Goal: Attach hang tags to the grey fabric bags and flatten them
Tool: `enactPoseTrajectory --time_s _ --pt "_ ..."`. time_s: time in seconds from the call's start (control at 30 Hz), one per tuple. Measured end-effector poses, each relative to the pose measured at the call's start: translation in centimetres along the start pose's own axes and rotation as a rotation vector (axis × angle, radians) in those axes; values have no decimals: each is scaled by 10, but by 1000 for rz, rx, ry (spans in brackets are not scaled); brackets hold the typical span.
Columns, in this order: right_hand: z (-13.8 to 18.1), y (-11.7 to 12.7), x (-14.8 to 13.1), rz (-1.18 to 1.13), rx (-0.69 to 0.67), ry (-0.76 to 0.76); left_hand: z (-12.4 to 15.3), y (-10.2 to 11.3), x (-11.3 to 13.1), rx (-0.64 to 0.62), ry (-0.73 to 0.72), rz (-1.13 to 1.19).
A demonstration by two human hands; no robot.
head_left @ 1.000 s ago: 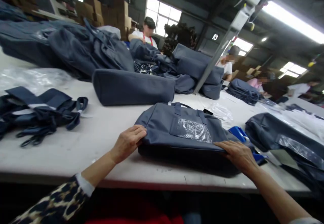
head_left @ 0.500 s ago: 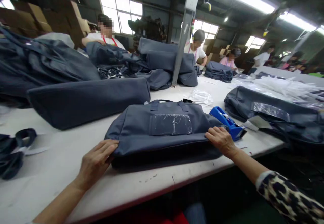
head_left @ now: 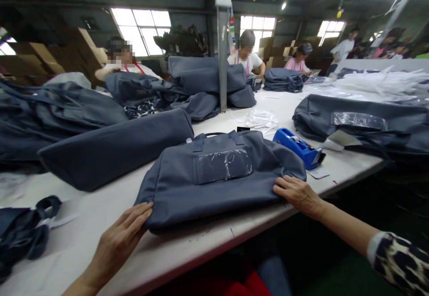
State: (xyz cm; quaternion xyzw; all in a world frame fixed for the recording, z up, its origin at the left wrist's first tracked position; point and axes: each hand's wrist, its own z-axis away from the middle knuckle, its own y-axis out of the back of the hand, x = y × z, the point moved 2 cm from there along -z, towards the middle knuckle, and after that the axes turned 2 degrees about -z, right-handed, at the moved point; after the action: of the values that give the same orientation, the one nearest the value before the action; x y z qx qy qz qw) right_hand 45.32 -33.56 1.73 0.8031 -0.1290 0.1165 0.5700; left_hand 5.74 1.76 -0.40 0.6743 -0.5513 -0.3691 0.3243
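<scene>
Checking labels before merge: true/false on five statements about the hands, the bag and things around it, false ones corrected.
1. The left hand and right hand touch the same dark bag. True.
2. The bag's visible face is plain all over. False: it bears a clear pocket.
3. A blue tool lies to the right of the bag. True.
4. The right hand holds the blue tool. False: that hand is at the bag's right end.
5. A strap bundle lies left of the left hand. True.

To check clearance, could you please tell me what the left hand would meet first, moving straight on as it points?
The left hand would most likely meet the navy duffel bag at once; its fingers appear to touch the near left corner.
</scene>
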Motion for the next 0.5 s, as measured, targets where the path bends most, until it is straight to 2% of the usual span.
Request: enactPoseTrajectory --time_s 0.2,0.37,0.43,0.5 --pt "14 -1 -4 -68 71 43 22 24 8 -49 -25 18" --pt "26 -5 -7 -116 80 61 32 39 3 -181 -82 -20" --pt "30 -6 -9 -133 101 54 35 52 0 -262 -113 -11" --pt "33 -8 -10 -138 129 46 23 71 0 -278 -76 22"
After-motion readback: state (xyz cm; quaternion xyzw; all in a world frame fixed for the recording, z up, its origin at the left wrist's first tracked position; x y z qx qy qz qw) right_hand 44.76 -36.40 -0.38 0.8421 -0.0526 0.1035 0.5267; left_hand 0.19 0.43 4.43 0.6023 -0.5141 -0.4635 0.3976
